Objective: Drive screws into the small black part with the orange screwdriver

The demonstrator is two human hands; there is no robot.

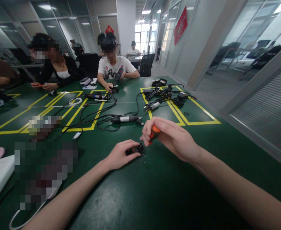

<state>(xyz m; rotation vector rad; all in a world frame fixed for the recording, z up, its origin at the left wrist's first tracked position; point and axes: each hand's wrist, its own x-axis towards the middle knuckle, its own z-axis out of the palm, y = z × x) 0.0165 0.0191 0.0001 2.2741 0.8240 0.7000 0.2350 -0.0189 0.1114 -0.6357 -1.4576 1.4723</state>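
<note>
My left hand (120, 155) rests on the green table, its thumb and fingers closed around a small black part (140, 149) with a short round post on top. Just to the right and a little higher, my right hand (175, 138) is wrapped round a screwdriver with an orange and dark handle (155, 129). The screwdriver's tip is hidden behind my fingers, so I cannot tell whether it touches anything. The two hands are close together but apart.
Beyond my hands lies a black and silver corded power tool (125, 119) with looped cable. Further back right are tangled black cables (178, 99) and a silver-bodied tool (153, 106). Yellow tape (200, 122) marks the table (202, 204). A co-worker (128, 65) opposite holds a drill; others sit left.
</note>
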